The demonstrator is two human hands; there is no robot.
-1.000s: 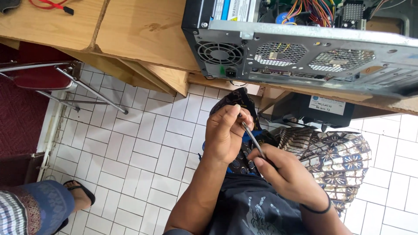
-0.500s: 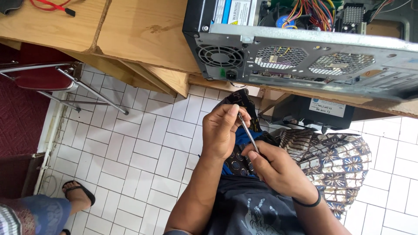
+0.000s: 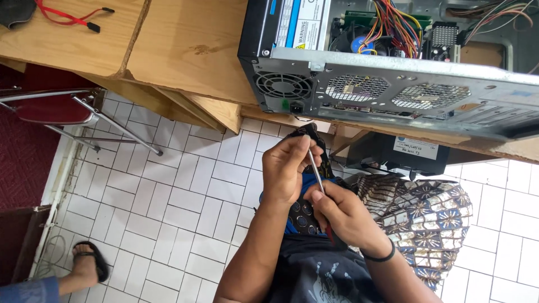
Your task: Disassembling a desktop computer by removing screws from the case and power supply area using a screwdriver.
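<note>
My left hand [image 3: 287, 169] and my right hand [image 3: 343, 216] meet over my lap, below the desk edge. Between them runs a thin metal screwdriver [image 3: 316, 173]. My right hand is closed around its handle end, where a bit of red shows. The fingertips of my left hand pinch the shaft near its upper tip. I cannot tell whether anything sits on the tip. An open grey computer case [image 3: 393, 90] lies on the wooden desk [image 3: 185, 50] just above my hands, with fan grilles facing me and coloured wires inside.
A red cable [image 3: 67, 14] lies on the desk at the far left. A chair with metal legs [image 3: 84, 109] stands on the white tiled floor. Another person's sandalled foot [image 3: 87, 268] is at bottom left. A black box [image 3: 393, 152] sits under the desk, beside patterned cloth [image 3: 432, 219].
My hands have risen a little toward the case, still holding the screwdriver. The other person's foot has drawn back to the left.
</note>
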